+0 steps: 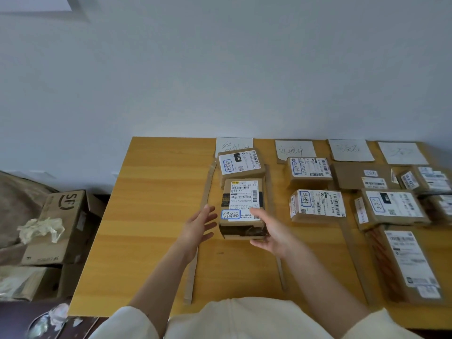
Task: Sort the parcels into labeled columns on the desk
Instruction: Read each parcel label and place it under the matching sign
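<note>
Parcel w/ blue-circled handwritten tag sits in leftmost column, between two cardboard strips, just in front of another parcel near desk's back edge. Right hand grips its front right corner; left hand open, fingers spread, just beside its left side.

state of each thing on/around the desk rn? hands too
left hand: open, fingers spread, beside the parcel, contact unclear
right hand: gripping near parcel's right side
near parcel: sealed, flat in leftmost column
far parcel: sealed, resting behind it
column label: flat on desk, partly covered by far parcel
SF carton: off desk, left, crumpled paper on top
</note>
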The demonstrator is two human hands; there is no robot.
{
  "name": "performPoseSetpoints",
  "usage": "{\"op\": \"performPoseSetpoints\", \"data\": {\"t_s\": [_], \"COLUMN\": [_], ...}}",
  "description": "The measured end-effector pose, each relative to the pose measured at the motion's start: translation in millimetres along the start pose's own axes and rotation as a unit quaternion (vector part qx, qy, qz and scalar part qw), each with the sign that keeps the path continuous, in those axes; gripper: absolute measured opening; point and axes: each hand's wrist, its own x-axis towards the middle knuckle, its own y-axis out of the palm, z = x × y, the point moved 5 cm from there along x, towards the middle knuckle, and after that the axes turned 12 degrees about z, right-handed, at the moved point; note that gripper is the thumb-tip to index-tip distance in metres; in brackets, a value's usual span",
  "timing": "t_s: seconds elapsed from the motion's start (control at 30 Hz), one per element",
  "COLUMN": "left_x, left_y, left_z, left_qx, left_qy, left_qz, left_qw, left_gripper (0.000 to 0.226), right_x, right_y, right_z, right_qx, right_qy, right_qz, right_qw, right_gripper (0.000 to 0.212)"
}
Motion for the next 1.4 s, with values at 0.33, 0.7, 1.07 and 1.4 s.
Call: {"op": "performPoseSetpoints", "data": {"t_s": [0.33,0.7,1.07,1.4], "left_x": [8.8,15.9,20.2,31.9], "left_y": [9.5,11.2,18.1,9.9], "left_z": [10.2,9.8,6.2,-12.4], "left_qx": [0.024,0.049,0.069,0.051], "left_qy": [-0.053,-0.057,-0.06,-0.021], "left_qz": [0.006,0.0,0.017,-0.075], "left_qw": [0.998,0.997,0.996,0.996], "left_gripper": [0.039,0.039,0.047,0.04], "right_x": [26.1,34.2,32.5,-2.0], "right_y": [-0.9,1.1,-2.1,-11.8], "right_z": [-13.2,-11.9,-4.5,49.3], "right_qx": [-0.001,-0.03,-0.106,-0.15], "right_qy": [0.034,0.024,0.007,-0.076], "right_qz": [-0.011,-0.027,-0.082,-0.152], "right_qw": [0.999,0.999,0.991,0.974], "right_gripper": [0.041,0.036,0.041,0.051]}}
